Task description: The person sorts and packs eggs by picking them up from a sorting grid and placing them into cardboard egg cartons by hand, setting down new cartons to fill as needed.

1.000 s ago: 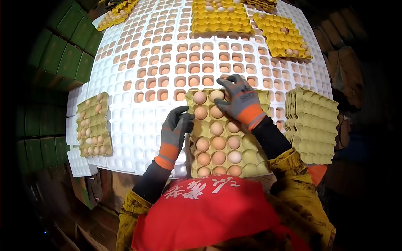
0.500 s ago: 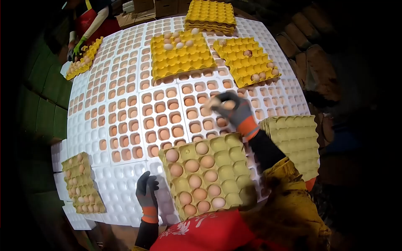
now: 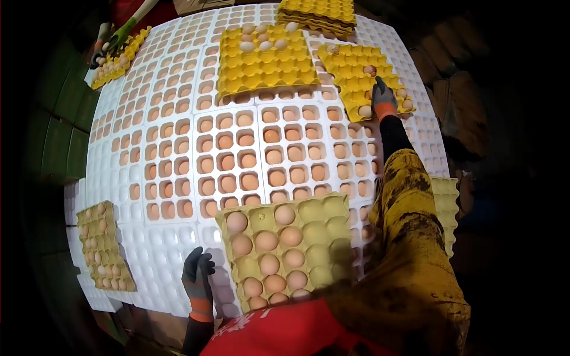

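Observation:
My right hand, in a grey and orange glove, reaches over the right yellow tray. Its back faces me, so its grip is hidden. Near its fingers lies a cracked, reddish-brown egg; a pale egg sits at its left. My left hand hangs with loosely curled, spread fingers and holds nothing, left of the near olive tray. That tray carries brown eggs on its left and middle, with bare cups on its right. Beyond it, white foam trays hold rows of brown eggs.
Another yellow tray bears several eggs, with stacked yellow trays behind. A smaller olive tray lies left; more olive trays lie right. A co-worker's gloved hands are at a yellow tray at the upper left.
My right hand has moved from above the foam trays, where it held eggs, up and right to the right yellow tray. My left hand remains beside the near olive tray. The view has shifted slightly.

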Demonstrator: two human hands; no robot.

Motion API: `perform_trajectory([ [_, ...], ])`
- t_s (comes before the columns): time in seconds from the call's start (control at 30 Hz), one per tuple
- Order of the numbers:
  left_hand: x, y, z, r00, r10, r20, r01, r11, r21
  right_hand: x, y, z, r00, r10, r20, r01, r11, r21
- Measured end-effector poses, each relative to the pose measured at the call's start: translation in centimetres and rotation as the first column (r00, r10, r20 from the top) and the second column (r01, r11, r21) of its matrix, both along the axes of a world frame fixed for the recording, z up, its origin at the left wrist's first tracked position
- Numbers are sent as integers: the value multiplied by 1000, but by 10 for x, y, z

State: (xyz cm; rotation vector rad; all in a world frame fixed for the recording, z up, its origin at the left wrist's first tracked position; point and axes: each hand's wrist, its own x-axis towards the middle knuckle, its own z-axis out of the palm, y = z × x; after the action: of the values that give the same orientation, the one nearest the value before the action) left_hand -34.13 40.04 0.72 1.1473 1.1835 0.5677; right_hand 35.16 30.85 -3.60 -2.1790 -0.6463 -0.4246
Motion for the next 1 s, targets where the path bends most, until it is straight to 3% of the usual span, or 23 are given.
perform_trajectory([
  [0.07,-2,-4,3,999,22,27,-21,1000,-7,-14,-5,1,992,-108,73,124,949,-290],
  [0.1,-2,-5,4,1000,23,9,-22,999,-26,-22,-8,10,991,-130,19,131,966,-223],
  [0.13,-1,-6,4,1000,3,5,-3,1000,24,-21,-6,8,985,-142,100,148,987,-58],
  [0.17,-3,-6,3,1000,-20,-10,20,999,32,-37,-9,23,997,0,75,-6,997,79],
  [0.23,-1,-6,16,997,-71,13,70,996,57,-71,-15,58,950,307,55,-307,886,347],
  [0.27,0,-5,24,996,-89,11,89,995,52,-109,-20,84,908,397,-132,-319,862,393],
  [0.3,-3,-7,23,991,-129,-17,130,988,80,-165,-22,111,835,530,-148,-423,790,444],
  [0.33,-6,-8,27,987,-162,7,161,983,84,-204,-31,128,759,539,-366,-385,824,416],
  [0.37,-9,-11,33,980,-199,17,196,976,97,-252,-37,144,719,617,-319,-520,783,343],
  [0.4,-13,-16,39,971,-238,33,233,966,113,-294,-52,156,652,604,-459,-591,783,191],
  [0.43,-20,-20,41,949,-315,14,307,934,185,-356,-62,169,579,587,-565,-573,787,230],
  [0.47,-26,-23,52,912,-408,-46,406,879,250,-387,-81,169,524,636,-566,-713,691,117],
  [0.5,-33,-26,60,857,-501,-120,510,795,329,-426,-94,172,446,658,-607,-737,654,167],
  [0.53,-39,-30,68,790,-580,-197,605,689,398,-450,-111,168,401,656,-640,-803,588,99],
  [0.57,-38,-38,75,771,-597,-223,621,627,470,-467,-123,166,417,685,-597,-876,478,-63],
  [0.6,-38,-45,76,724,-623,-294,655,490,575,-484,-138,150,434,823,-367,-901,397,-173],
  [0.67,-34,-55,79,621,-683,-384,689,243,683,-520,-144,153,514,785,-346,-858,459,-232],
  [0.7,-32,-61,69,611,-676,-412,662,150,735,-536,-144,145,566,751,-339,-809,426,-406],
  [0.73,-24,-65,73,488,-659,-572,784,44,619,-550,-144,134,615,720,-322,-735,375,-566],
  [0.8,-18,-71,71,425,-605,-674,846,-1,534,-565,-141,125,676,664,-318,-709,468,-528],
  [0.87,-19,-67,63,460,-654,-600,830,76,553,-565,-137,119,692,614,-379,-714,504,-485],
  [0.9,-21,-66,59,474,-677,-562,823,115,556,-568,-137,117,721,619,-312,-686,574,-447],
  [1.0,-20,-67,52,550,-598,-583,746,36,665,-579,-134,116,787,575,-224,-583,575,-574],
])
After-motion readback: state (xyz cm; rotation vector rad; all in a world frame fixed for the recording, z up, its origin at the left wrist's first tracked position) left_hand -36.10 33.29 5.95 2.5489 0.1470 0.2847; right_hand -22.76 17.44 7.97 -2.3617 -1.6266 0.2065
